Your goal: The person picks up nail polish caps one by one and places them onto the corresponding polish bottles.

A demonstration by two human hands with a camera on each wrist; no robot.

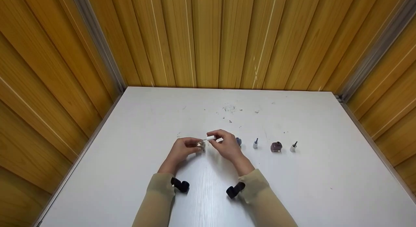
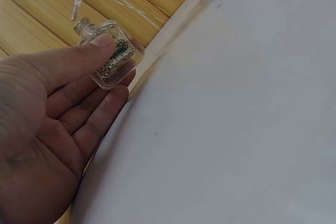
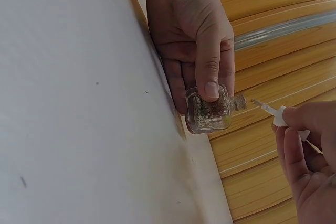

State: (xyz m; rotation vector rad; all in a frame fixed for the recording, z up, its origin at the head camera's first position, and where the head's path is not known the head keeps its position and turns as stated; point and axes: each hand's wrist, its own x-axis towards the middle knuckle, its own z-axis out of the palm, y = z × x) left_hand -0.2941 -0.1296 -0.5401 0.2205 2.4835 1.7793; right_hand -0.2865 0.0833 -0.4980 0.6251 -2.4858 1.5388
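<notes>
My left hand grips a small clear nail polish bottle filled with gold glitter, thumb on one face and fingers behind it. In my right hand a white nail polish cap is pinched between thumb and fingers. Its brush points at the bottle's open neck and stands just outside it, a small gap apart, as both wrist views show. Glitter clings to the bristles. Beyond my right hand, partly hidden by it in the head view, sits a blue nail polish bottle.
Right of my hands on the white table stand a white cap with its brush upward, a dark purple polish bottle and another upturned white cap. Dark specks mark the tabletop farther back. Wood-patterned panels enclose it.
</notes>
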